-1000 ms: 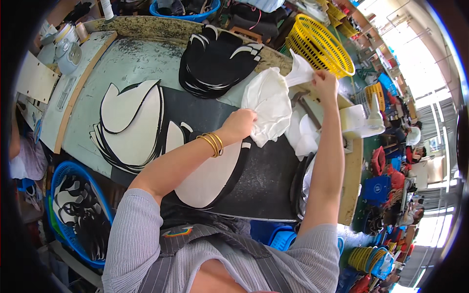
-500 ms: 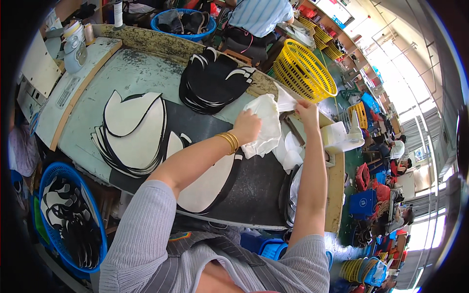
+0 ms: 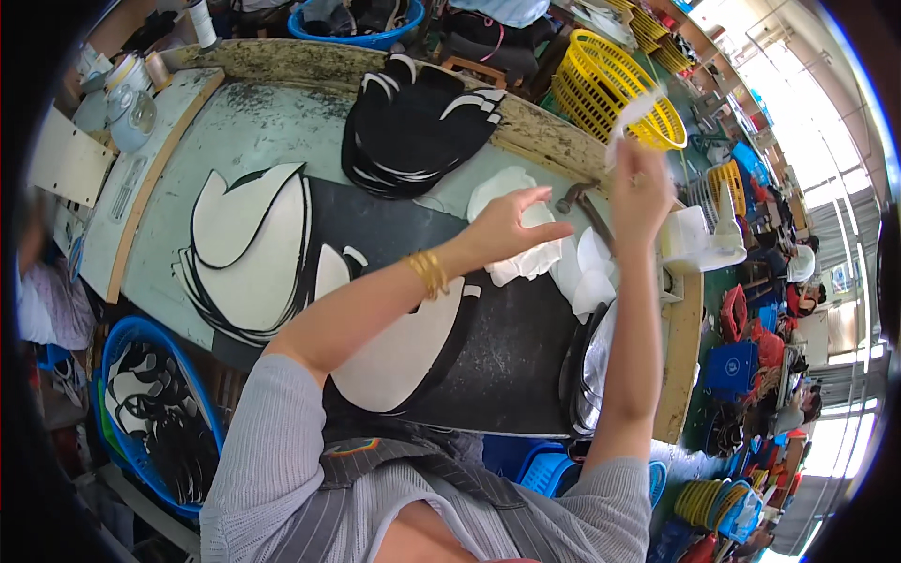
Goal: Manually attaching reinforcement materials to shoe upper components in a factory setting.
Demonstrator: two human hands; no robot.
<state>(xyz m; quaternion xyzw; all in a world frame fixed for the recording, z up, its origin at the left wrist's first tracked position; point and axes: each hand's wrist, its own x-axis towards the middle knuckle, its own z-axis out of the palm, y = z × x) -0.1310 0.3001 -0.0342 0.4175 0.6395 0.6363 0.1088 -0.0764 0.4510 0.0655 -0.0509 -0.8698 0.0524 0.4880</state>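
Observation:
My left hand (image 3: pixel 511 228) is open, thumb and fingers apart, just over a crumpled thin white sheet (image 3: pixel 535 263) on the bench. To the right, my raised right hand (image 3: pixel 642 192), blurred by motion, is closed on a thin white strip (image 3: pixel 638 111) that sticks up past its fingers. Several small white curved pieces (image 3: pixel 591 277) lie between the two arms. Under my left forearm, a white curved piece with dark edging (image 3: pixel 399 357) rests on a black mat (image 3: pixel 507 366). A fanned stack of similar white pieces (image 3: pixel 249 258) sits at left.
Black cut pieces (image 3: pixel 413 136) are stacked at the bench's far side. A hammer (image 3: pixel 571 197) lies near the right edge, beside a white plastic container (image 3: pixel 690 239). Beyond the bench stands a yellow basket (image 3: pixel 601 80); a blue basket (image 3: pixel 211 418) of pieces is at lower left.
My right hand has moved up and right, carrying the white strip away from the crumpled sheet. My left hand has let go of the sheet and opened, uncovering the hammer nearby.

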